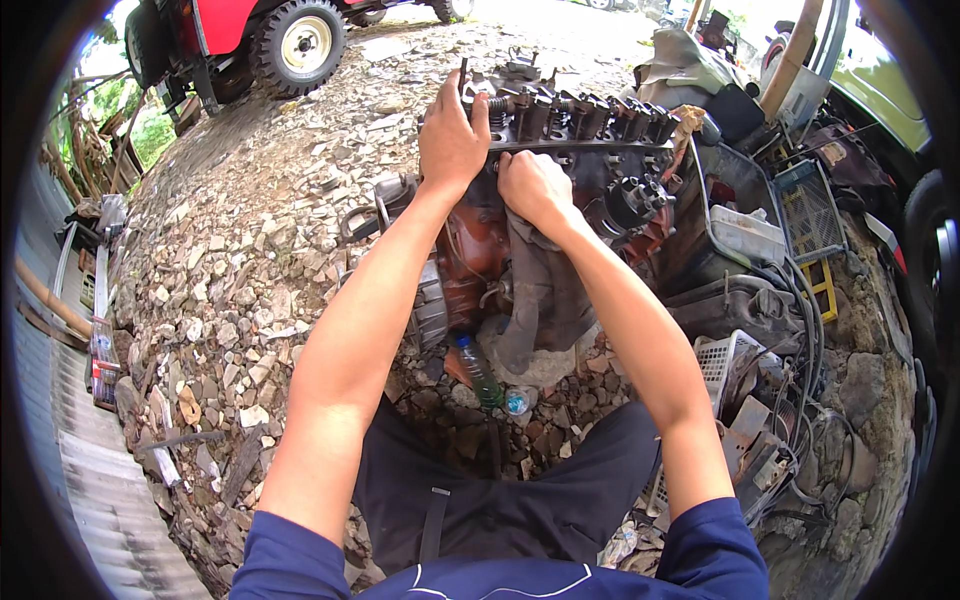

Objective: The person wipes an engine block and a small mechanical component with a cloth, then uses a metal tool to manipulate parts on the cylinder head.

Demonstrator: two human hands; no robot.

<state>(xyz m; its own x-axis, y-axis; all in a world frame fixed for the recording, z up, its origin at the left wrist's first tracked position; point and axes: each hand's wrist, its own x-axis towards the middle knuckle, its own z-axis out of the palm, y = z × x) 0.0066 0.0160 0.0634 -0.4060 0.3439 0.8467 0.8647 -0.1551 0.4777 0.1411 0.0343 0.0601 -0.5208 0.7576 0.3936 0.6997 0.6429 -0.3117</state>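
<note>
A partly stripped engine (475,240) stands on the stony ground in front of me, with a row of valve springs and rocker parts (590,115) along its top. My left hand (452,145) lies against the top left end of the engine, index finger stretched upward and thumb apart, beside a thin dark upright rod (463,75). Against the engine's near side, just under the cylinder head's edge, my right hand (535,188) is closed with curled fingers; what they hold, if anything, is hidden. A grey-brown rag (535,300) hangs down below that hand.
Between my legs lies a plastic bottle (480,375) with a blue cap. On the right are a dark bin (715,210), a white basket (722,362), hoses and metal parts. A red vehicle (235,25) stands far left; corrugated sheeting (110,490) borders the left.
</note>
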